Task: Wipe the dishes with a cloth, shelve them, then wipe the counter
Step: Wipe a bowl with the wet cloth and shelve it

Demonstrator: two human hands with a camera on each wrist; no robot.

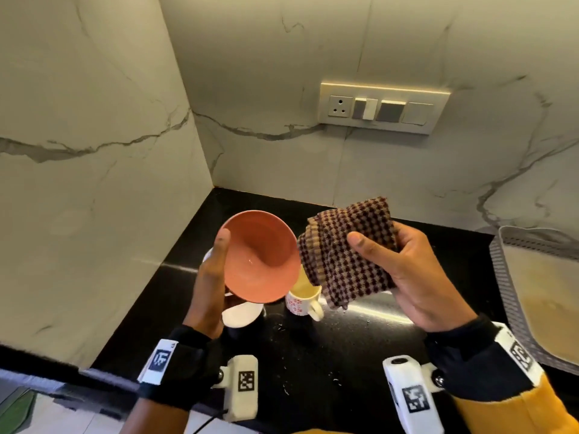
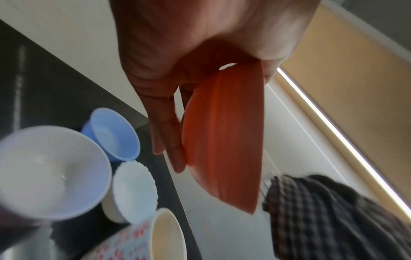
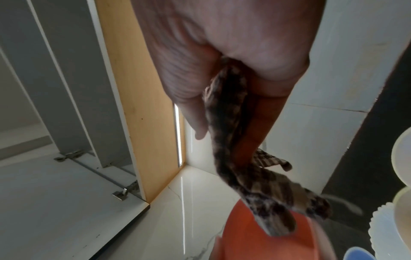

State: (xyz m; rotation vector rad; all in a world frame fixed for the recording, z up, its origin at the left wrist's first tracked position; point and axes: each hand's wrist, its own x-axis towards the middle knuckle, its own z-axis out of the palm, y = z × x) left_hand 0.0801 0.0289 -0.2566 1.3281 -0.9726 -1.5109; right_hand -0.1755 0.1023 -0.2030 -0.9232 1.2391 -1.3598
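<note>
Terracotta-orange bowl (image 1: 261, 256) sits tilted in my left hand (image 1: 210, 283), its smooth, matte hollow turned toward me. My thumb lies along the near-left rim and, in the left wrist view, my fingers (image 2: 169, 140) curl round the rounded underside, so I am gripping it above the counter (image 1: 329, 355). My right hand (image 1: 416, 277) holds the cloth (image 1: 347, 252), a thick, folded, waffle-woven rag checked in maroon and tan; my thumb presses its front face and my fingers wrap behind it. The cloth's left edge is just beside the bowl's right rim; whether they touch I cannot tell.

Below them, on the glossy black stone counter flecked with water drops, stands a white mug (image 1: 302, 300) with small red flower prints and a curved handle, its inside cream. A white dish (image 1: 241, 314) lies to the mug's left, partly hidden under my left hand. The left wrist view also shows a pale blue bowl (image 2: 113, 135), a larger white bowl (image 2: 51, 172) and a small scalloped white dish (image 2: 134, 190) clustered on the counter. At far right lies a grey ridged plastic tray (image 1: 504, 277). Veined marble walls carry a switch panel (image 1: 380, 108).
</note>
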